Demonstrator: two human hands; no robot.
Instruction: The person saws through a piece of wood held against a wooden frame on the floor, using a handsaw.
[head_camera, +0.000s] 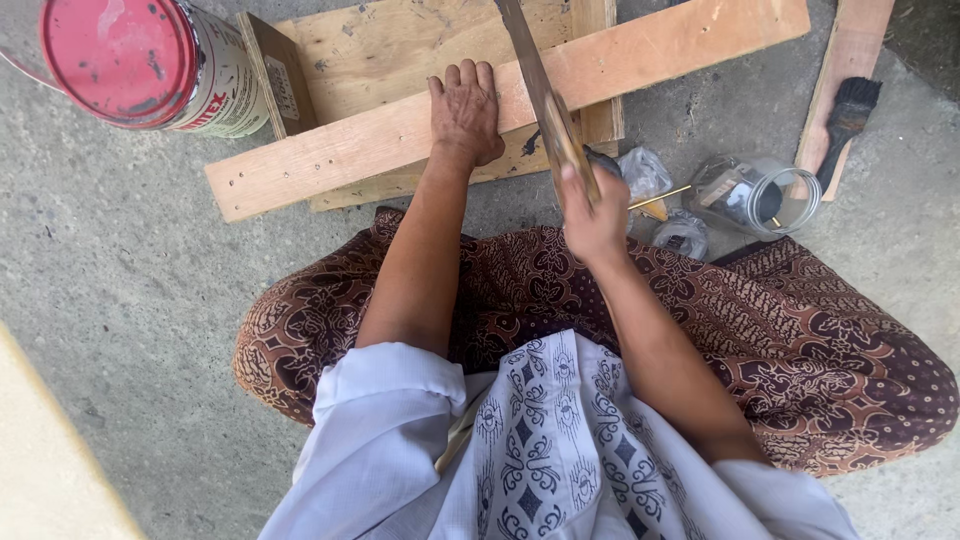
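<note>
The left hand (465, 110) lies flat, palm down and fingers together, on a long pale wooden plank (400, 130) that runs at a slant across a square plywood board (400, 45) on the grey concrete floor (120, 300). Its grip is open, pressing rather than holding anything. The right hand (592, 215) is closed around the wooden handle of a handsaw (548, 100), whose narrow metal blade reaches up and away across the plank, just to the right of the left hand; blade and plank meet near the plank's middle (whether the teeth have bitten into the wood cannot be made out).

The person sits low on the floor, knees spread under a brown patterned cloth (800, 340), with a white printed shirt (550, 450) nearest the camera.

At the upper left stands a round paint tin with a red lid (125, 60), just beside the corner of the plywood board. To the right of the saw hand lie crumpled clear plastic bags (645, 170) and a clear glass jar (765, 195) on its side with small dark items inside. Beyond the jar a second narrow wooden strip (850, 60) lies on the floor, with a black-bristled paintbrush (848, 120) resting on it.
</note>
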